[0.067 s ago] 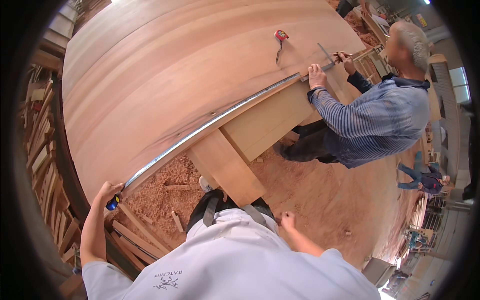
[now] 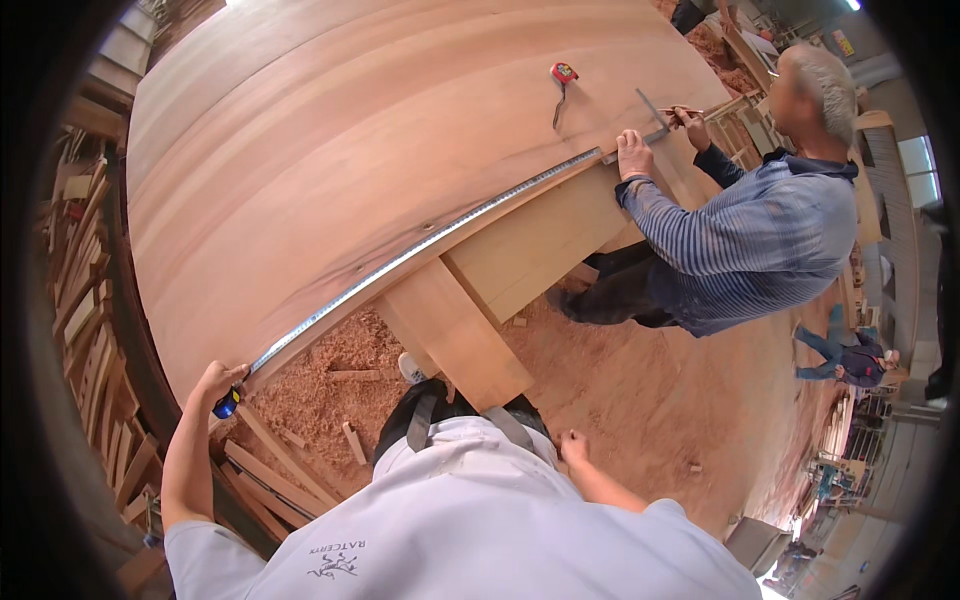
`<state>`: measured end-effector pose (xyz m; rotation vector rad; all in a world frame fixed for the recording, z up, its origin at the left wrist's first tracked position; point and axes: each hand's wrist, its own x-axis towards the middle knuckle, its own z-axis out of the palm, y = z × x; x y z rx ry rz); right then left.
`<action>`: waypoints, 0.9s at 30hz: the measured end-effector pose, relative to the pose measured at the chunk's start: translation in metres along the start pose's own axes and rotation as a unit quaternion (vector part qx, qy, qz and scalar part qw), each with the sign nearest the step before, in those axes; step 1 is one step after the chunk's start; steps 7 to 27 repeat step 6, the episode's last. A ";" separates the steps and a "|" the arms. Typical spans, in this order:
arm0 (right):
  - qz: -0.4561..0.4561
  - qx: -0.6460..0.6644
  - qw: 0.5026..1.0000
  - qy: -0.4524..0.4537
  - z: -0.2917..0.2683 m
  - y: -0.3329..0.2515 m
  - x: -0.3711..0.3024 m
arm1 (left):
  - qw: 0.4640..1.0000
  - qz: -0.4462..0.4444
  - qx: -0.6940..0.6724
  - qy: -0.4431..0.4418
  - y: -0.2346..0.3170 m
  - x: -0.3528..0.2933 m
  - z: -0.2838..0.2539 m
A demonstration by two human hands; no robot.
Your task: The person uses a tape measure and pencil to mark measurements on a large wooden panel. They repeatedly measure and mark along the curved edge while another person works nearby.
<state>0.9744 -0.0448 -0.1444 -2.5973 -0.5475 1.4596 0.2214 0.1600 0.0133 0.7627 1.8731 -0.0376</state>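
My left hand (image 2: pixel 217 383) is closed around a blue tape measure (image 2: pixel 227 404) at the left corner of a large wooden panel (image 2: pixel 330 140). From it a long pale blade (image 2: pixel 425 243) runs along the panel's near edge, up to the right. Loosely curled, my right hand (image 2: pixel 575 446) hangs beside my hip, with nothing visible in it. At the blade's far end, a co-worker's hand (image 2: pixel 634 152) presses on a metal square (image 2: pixel 655 134). The co-worker's other hand (image 2: pixel 690 124) holds a thin pencil-like stick (image 2: pixel 682 110) over the square.
A red tape measure (image 2: pixel 563 73) with a dark strap lies on the panel. Two boards, a reddish one (image 2: pixel 455 330) and a yellowish one (image 2: pixel 540 240), jut out from its near edge. Wood shavings (image 2: pixel 320 400) cover the floor; wood strips (image 2: pixel 95 330) are stacked at left. Another person (image 2: pixel 850 360) is farther right.
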 end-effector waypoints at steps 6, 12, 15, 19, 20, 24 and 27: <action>0.027 0.137 0.986 -0.091 0.026 0.163 0.097 | 1.000 -0.001 0.002 -0.002 0.004 0.002 0.005; 0.027 0.137 0.986 -0.091 0.026 0.163 0.097 | 1.000 -0.001 0.002 -0.002 0.004 0.002 0.005; 0.027 0.137 0.986 -0.091 0.026 0.163 0.097 | 1.000 -0.001 0.002 -0.002 0.004 0.002 0.005; 0.027 0.137 0.986 -0.091 0.026 0.163 0.097 | 1.000 -0.001 0.002 -0.002 0.004 0.002 0.005; 0.027 0.137 0.986 -0.091 0.026 0.163 0.097 | 1.000 -0.001 0.002 -0.002 0.004 0.002 0.005; 0.027 0.137 0.986 -0.091 0.026 0.163 0.097 | 1.000 -0.001 0.002 -0.002 0.004 0.002 0.005; 0.027 0.137 0.986 -0.091 0.026 0.163 0.097 | 1.000 -0.001 0.002 -0.002 0.004 0.002 0.005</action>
